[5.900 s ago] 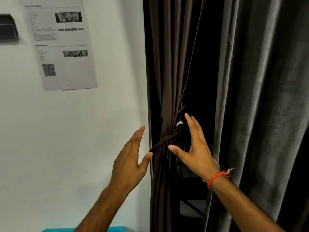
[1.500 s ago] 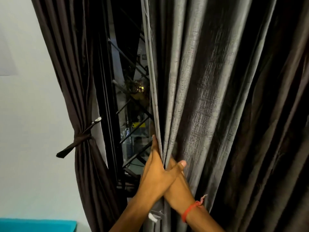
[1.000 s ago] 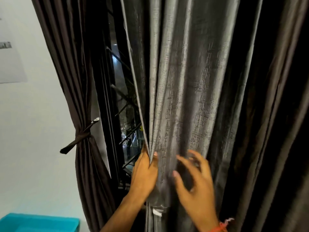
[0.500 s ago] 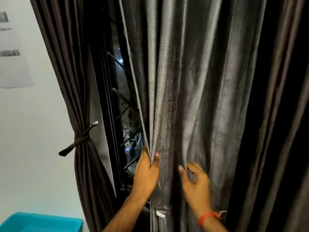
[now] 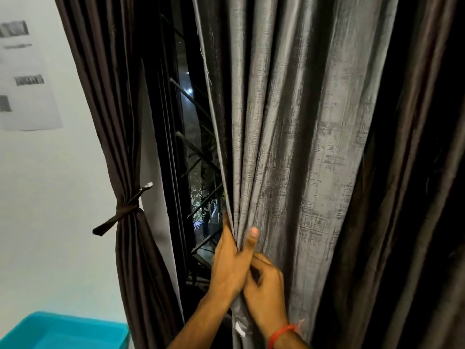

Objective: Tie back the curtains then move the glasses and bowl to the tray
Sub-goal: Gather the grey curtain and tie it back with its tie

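Note:
The left brown curtain (image 5: 130,260) hangs gathered against the wall, cinched by a dark tie-back (image 5: 123,212) knotted around it. The right grey curtain (image 5: 297,147) hangs loose in long folds. My left hand (image 5: 231,263) grips the curtain's inner edge, thumb in front of the folds and fingers behind. My right hand (image 5: 266,290), with an orange wrist thread, curls its fingers round the bunched folds just below and beside the left hand. The two hands touch. No glasses or bowl are in view.
A dark window with metal bars (image 5: 198,172) shows between the curtains. A blue tray or bin (image 5: 63,333) sits at the bottom left. A printed paper sheet (image 5: 22,76) is stuck to the white wall (image 5: 50,197) on the left.
My right hand has moved left from the curtain's face and closed on the folds beside my left hand, bunching the grey curtain's edge tighter. The left hand keeps its hold.

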